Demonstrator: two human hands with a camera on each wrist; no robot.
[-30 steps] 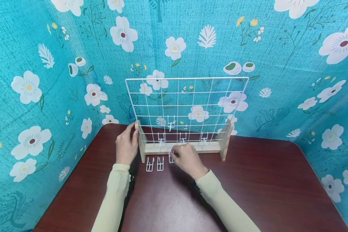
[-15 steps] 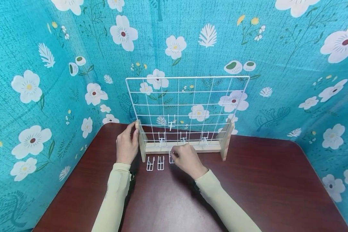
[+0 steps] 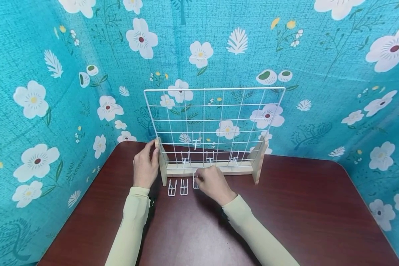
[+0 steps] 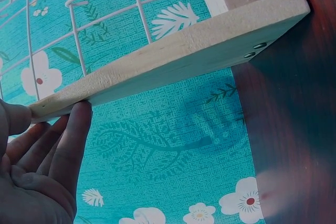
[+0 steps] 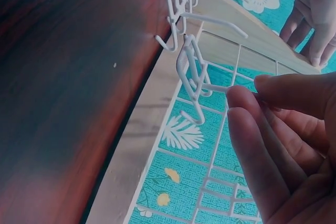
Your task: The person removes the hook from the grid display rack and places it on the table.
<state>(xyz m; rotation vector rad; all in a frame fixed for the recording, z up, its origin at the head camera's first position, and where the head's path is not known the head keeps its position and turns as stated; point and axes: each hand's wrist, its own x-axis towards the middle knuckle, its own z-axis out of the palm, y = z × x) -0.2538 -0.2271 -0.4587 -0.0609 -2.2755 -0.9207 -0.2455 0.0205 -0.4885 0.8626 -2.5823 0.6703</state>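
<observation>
A white wire grid panel (image 3: 222, 105) stands upright in a pale wooden stand (image 3: 261, 162). My left hand (image 3: 145, 166) grips the top of the stand's left side board (image 4: 173, 43), thumb on one face and fingers on the other. Between thumb and fingertips, my right hand (image 3: 216, 183) pinches the prong of a white wire hook (image 5: 193, 69), in front of the stand's lower rail. Two more white hooks, a left one (image 3: 171, 188) and a right one (image 3: 184, 187), lie on the table to its left. Several hooks hang on the grid, one higher hook (image 3: 196, 141) above a lower row.
The dark red-brown table (image 3: 302, 207) extends around the stand on both sides and in front. Close behind it hangs a turquoise flowered cloth (image 3: 219, 22), which also covers the left and right sides.
The hook in my right hand has shifted very slightly left and down. My left hand stays on the side board, and the stand has not moved.
</observation>
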